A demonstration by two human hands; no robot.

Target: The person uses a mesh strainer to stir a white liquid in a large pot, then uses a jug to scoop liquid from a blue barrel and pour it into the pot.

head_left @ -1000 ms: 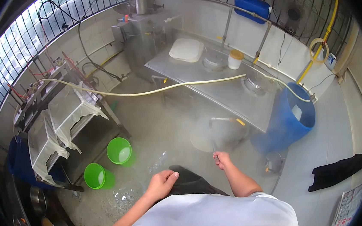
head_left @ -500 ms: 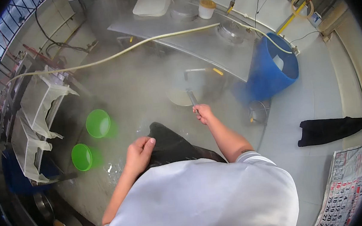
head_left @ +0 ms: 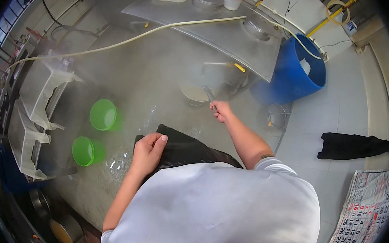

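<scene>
My right hand is closed round a grey handle, held out ahead of me. The handle's far end meets a round, pale pan-like vessel. Steam blurs that spot, so I cannot tell whether the two are joined. Closer to my body, my left hand pinches the edge of a black, shiny apron and holds it out from my waist. A pipe with a yellow lever handle sticks out just beyond the pale vessel.
Two green buckets stand on the wet floor at left, near cloth-draped frames. A hose crosses above a steel counter. At right are a blue barrel and a small metal bucket. Steam hangs around.
The view has shifted, with the counter now higher in it. My right hand, with the handle, sits slightly higher and further right. My left hand still grips the apron, its edge raised a little.
</scene>
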